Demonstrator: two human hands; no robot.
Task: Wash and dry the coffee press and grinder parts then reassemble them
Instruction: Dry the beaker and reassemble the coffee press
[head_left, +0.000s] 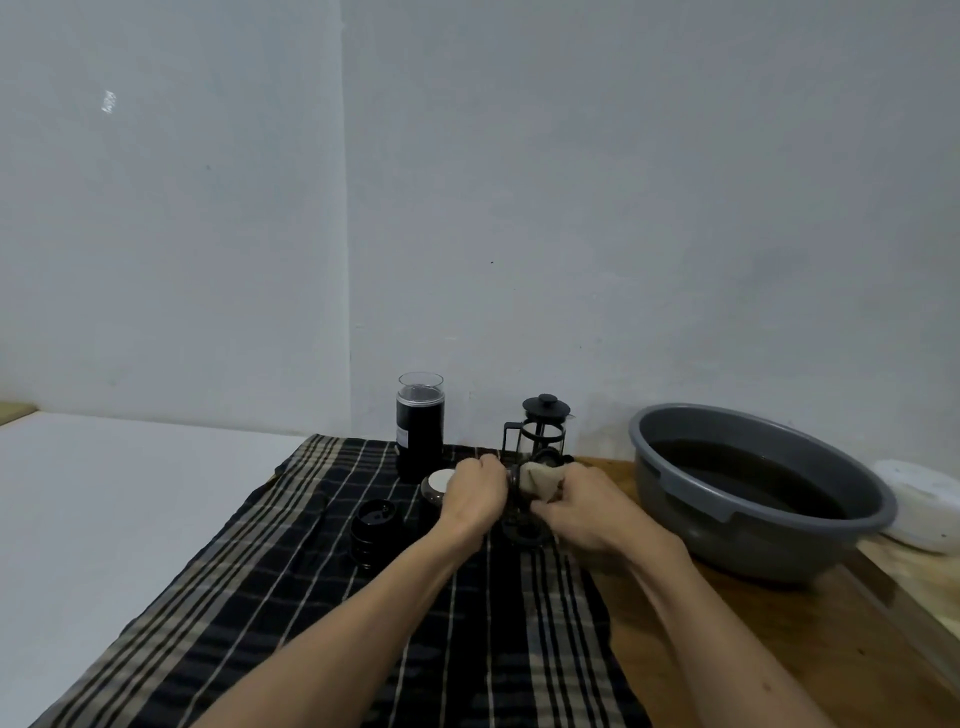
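Two bare forearms reach out over the plaid cloth (270, 597) that covers the tabletop (779, 649). The left hand (475, 493) is closed around a small dark part (514, 480), though what part is too hidden to tell. The right hand (576, 512) pinches a beige rag (540, 483) against it. Just left of the hands lie a pale-topped piece (436, 483) and a black cup (374, 530). Behind them stand the grinder (420, 423) and the press (543, 428), upright by the wall. To the right sits a grey basin (748, 540) of dark water.
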